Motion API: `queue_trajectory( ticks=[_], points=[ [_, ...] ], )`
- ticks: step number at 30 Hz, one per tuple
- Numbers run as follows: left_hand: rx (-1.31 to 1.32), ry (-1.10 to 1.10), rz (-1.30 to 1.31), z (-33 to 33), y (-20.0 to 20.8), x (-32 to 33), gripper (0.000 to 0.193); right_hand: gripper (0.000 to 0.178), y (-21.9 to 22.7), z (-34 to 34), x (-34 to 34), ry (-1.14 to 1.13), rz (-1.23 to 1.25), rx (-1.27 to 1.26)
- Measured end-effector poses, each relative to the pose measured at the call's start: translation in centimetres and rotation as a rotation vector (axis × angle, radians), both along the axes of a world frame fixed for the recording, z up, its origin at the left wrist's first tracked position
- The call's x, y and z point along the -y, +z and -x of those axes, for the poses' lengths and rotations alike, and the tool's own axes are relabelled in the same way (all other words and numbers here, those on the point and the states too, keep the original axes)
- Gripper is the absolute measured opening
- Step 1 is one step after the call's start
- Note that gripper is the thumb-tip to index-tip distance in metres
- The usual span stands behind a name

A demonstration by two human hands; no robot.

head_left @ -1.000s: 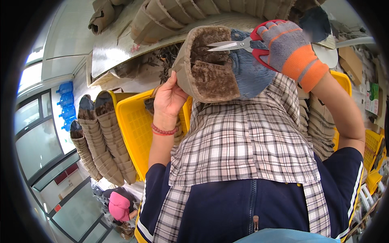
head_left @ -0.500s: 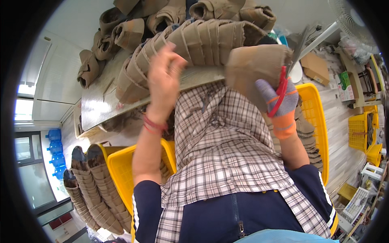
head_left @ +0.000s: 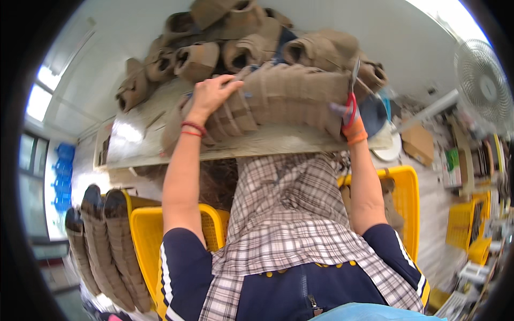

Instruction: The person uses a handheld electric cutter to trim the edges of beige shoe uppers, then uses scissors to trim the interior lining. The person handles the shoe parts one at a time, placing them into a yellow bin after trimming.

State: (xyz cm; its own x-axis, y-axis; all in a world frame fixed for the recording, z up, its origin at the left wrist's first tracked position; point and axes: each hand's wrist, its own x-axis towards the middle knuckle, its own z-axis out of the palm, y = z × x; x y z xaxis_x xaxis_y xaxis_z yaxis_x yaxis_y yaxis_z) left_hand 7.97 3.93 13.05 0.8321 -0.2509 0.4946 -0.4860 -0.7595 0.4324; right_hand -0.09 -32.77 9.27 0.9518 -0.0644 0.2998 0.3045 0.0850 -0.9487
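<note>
A long row of nested brown shoe uppers (head_left: 289, 99) lies along the front of the worktable (head_left: 139, 150). My bare left hand (head_left: 210, 96) is bent over the top edge of its left part, fingers closed on the uppers. At the right end, my right hand (head_left: 349, 120), in a grey and orange glove, presses against the last upper. Looped on that hand are red-handled scissors (head_left: 352, 101), blades pointing up. The right fingertips are partly hidden and blurred.
Behind the row, loose brown uppers (head_left: 198, 59) are piled against the wall. Yellow baskets (head_left: 409, 214) flank my lap, and stacked uppers (head_left: 120, 241) stand at the left. A white fan (head_left: 484, 72) is at the right, near a cardboard box (head_left: 417, 144).
My right hand has brought the separate upper up to the right end of the row, scissors still in hand. My left hand has settled on the row. The view has shifted.
</note>
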Motion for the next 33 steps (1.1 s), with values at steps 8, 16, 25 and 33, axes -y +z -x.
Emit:
queue_trajectory(
  ticks=[8, 16, 25, 33],
  points=[
    [0.233, 0.513, 0.183, -2.1, 2.1, -5.8, 0.036, 0.031, -3.6, 2.6, 0.7, -0.324, 0.358, 0.025],
    [-0.511, 0.034, 0.257, -4.5, 1.3, -11.6, 0.044, 0.02, -3.4, 5.0, -0.6, -0.351, -0.119, 0.063],
    [0.048, 0.47, 0.131, -7.1, -1.8, -12.1, 0.033, 0.02, -2.2, 7.6, -0.7, -0.407, -0.063, -0.198],
    [0.257, 0.651, 0.845, -1.2, 4.5, -21.0, 0.036, 0.025, -0.6, 15.0, 3.0, -0.437, -0.057, -0.22]
  ],
)
